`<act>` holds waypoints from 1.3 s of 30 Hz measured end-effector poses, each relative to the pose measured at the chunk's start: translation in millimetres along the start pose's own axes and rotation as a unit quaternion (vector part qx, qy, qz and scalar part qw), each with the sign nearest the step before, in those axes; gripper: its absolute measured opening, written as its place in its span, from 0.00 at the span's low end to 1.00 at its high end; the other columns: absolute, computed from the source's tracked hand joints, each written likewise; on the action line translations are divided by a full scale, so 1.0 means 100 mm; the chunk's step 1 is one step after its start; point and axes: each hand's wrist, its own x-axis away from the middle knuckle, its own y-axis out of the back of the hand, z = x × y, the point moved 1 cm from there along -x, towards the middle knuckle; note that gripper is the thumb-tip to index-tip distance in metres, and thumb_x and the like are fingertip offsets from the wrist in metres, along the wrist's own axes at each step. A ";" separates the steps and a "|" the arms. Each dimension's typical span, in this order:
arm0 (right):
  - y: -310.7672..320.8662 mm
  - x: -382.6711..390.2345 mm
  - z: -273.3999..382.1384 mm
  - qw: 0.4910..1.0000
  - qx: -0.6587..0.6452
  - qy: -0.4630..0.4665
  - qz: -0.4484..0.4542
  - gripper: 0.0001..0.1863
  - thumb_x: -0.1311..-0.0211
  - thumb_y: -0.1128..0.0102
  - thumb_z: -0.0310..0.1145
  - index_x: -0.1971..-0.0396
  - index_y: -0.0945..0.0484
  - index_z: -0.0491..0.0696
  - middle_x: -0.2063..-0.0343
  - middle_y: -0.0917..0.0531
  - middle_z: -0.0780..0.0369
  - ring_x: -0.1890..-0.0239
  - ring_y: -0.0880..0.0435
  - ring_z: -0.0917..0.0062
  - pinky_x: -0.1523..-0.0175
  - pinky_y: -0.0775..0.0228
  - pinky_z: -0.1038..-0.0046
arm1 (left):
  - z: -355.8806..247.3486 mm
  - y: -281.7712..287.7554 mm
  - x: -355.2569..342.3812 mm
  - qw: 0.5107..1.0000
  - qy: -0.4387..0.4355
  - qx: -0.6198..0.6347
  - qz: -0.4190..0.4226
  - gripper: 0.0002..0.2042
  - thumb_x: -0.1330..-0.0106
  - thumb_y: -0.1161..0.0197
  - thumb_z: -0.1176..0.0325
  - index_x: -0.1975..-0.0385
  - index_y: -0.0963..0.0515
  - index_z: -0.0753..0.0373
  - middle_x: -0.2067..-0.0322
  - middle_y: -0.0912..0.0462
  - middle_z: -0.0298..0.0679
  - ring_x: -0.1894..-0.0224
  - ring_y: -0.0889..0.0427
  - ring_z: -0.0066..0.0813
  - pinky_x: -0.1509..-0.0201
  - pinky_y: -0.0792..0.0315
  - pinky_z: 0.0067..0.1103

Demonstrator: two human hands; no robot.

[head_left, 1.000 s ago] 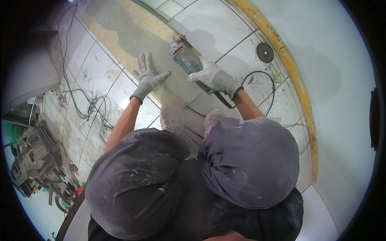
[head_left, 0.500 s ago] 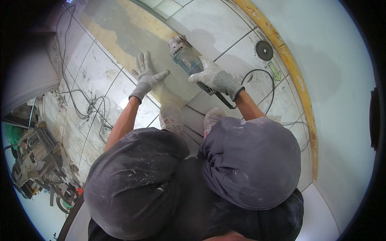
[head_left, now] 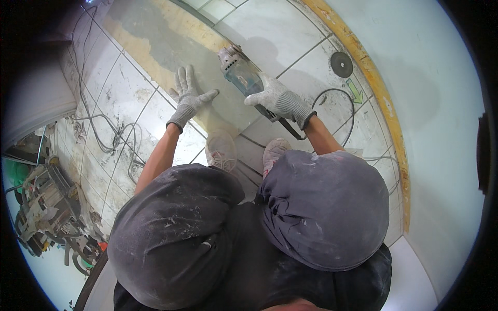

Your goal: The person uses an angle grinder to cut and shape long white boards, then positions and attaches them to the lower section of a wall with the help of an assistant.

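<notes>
1. Grey-white knit covers the left hand, fingers apart and palm down over the panel, placed as it was half a second ago.
2. Beside it, the gloved right hand has its grip clamped around the grinder, which sits at the panel's right edge, nudged barely rightward since the earlier frame.
3. Across the room, left to right: a heap of scrap, tangled cable, dirty white tile floor, the grey-patched panel, a looping black cord, a worn yellow strip, a pale wall.
4. Counted: one panel, two gloved hands, two pale shoes, one grinder, one dark round disc, one green arrow.
</notes>
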 end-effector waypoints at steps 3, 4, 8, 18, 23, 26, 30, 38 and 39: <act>-0.01 0.02 -0.04 0.999 -0.024 0.029 -0.001 0.45 0.49 0.29 0.47 0.34 0.33 0.38 0.50 0.17 0.44 0.49 0.15 0.57 0.42 0.23 0.60 | 0.00 0.00 0.00 1.000 0.000 -0.002 -0.001 0.66 0.50 0.31 0.24 0.17 0.61 0.51 0.17 0.66 0.51 0.16 0.76 0.48 0.21 0.81 0.57; 0.00 0.03 -0.03 0.999 -0.024 0.029 -0.001 0.45 0.49 0.29 0.47 0.34 0.33 0.38 0.50 0.17 0.44 0.49 0.15 0.57 0.42 0.23 0.60 | 0.00 0.00 0.00 1.000 0.000 -0.001 0.000 0.66 0.50 0.31 0.24 0.17 0.61 0.51 0.17 0.67 0.51 0.16 0.76 0.48 0.21 0.81 0.57; 0.07 0.14 0.09 0.998 -0.049 -0.019 0.039 0.49 0.45 0.28 0.47 0.29 0.37 0.37 0.42 0.22 0.45 0.39 0.22 0.61 0.33 0.31 0.64 | 0.01 -0.02 -0.01 1.000 0.007 -0.012 -0.002 0.67 0.52 0.29 0.25 0.17 0.62 0.49 0.17 0.67 0.49 0.16 0.75 0.48 0.21 0.77 0.58; 0.10 0.21 0.12 0.997 -0.055 -0.030 0.049 0.51 0.46 0.27 0.49 0.28 0.38 0.34 0.44 0.21 0.46 0.42 0.20 0.62 0.36 0.29 0.65 | -0.01 0.01 0.01 1.000 0.005 -0.002 0.005 0.67 0.51 0.29 0.25 0.17 0.62 0.48 0.17 0.66 0.49 0.16 0.76 0.47 0.20 0.77 0.57; 0.06 0.14 0.03 0.998 -0.037 -0.035 0.033 0.50 0.46 0.28 0.49 0.28 0.37 0.36 0.46 0.19 0.46 0.44 0.19 0.63 0.38 0.28 0.65 | -0.05 0.02 0.01 1.000 0.008 0.000 0.001 0.66 0.50 0.30 0.25 0.17 0.60 0.50 0.17 0.66 0.49 0.16 0.75 0.46 0.20 0.80 0.56; 0.07 0.19 0.04 0.999 -0.026 -0.025 0.031 0.49 0.45 0.28 0.49 0.28 0.36 0.38 0.48 0.19 0.48 0.45 0.19 0.65 0.39 0.28 0.65 | -0.03 0.03 0.02 1.000 0.016 -0.007 0.005 0.66 0.50 0.30 0.25 0.17 0.61 0.50 0.17 0.66 0.49 0.16 0.76 0.46 0.20 0.80 0.56; 0.08 0.25 0.05 0.998 -0.035 -0.028 0.031 0.47 0.45 0.29 0.51 0.30 0.34 0.38 0.50 0.18 0.49 0.48 0.19 0.65 0.41 0.27 0.66 | -0.02 0.02 0.01 1.000 0.010 -0.005 0.010 0.68 0.51 0.29 0.25 0.17 0.63 0.49 0.17 0.68 0.50 0.16 0.76 0.49 0.21 0.78 0.58; 0.04 0.26 -0.04 0.997 -0.041 -0.056 0.031 0.46 0.45 0.28 0.49 0.31 0.33 0.38 0.52 0.17 0.50 0.49 0.18 0.67 0.42 0.26 0.67 | -0.02 0.02 0.01 1.000 0.006 -0.004 0.010 0.67 0.50 0.30 0.25 0.17 0.62 0.49 0.17 0.68 0.50 0.16 0.76 0.49 0.21 0.78 0.57; 0.03 0.24 -0.06 0.998 -0.043 -0.049 0.027 0.46 0.46 0.28 0.48 0.31 0.33 0.38 0.52 0.17 0.50 0.50 0.18 0.68 0.42 0.26 0.67 | -0.02 0.02 0.01 1.000 0.006 -0.004 0.009 0.67 0.50 0.30 0.25 0.17 0.62 0.49 0.17 0.68 0.50 0.16 0.76 0.49 0.21 0.78 0.57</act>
